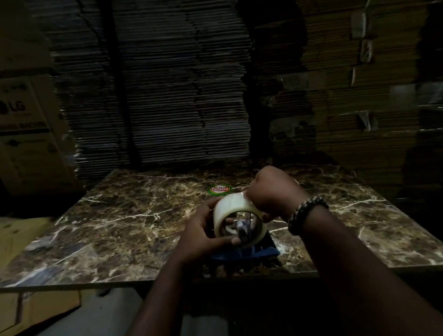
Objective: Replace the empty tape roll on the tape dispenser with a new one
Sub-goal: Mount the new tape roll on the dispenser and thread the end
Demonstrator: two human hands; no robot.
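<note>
- Tape dispenser (247,252): blue base resting on the marble slab (115,227) near its front edge.
- Left hand (206,234): fingers clamped on the tape roll (234,211), directly above the dispenser.
- Right hand (271,192): closed on the roll's far top edge.
- Round sticker (219,189): on the slab just beyond the roll.

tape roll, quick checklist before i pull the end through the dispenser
1. Roll held: ok, left hand grips the tape roll.
2. Tape end found: cannot tell, right hand pinches at the roll's top edge.
3. Roll seated on the dispenser: cannot tell, hub only partly visible through the core.
4. Dispenser steady on the marble table: ok, blue base rests there.
5. Lighting: not ok, very dim.
</note>
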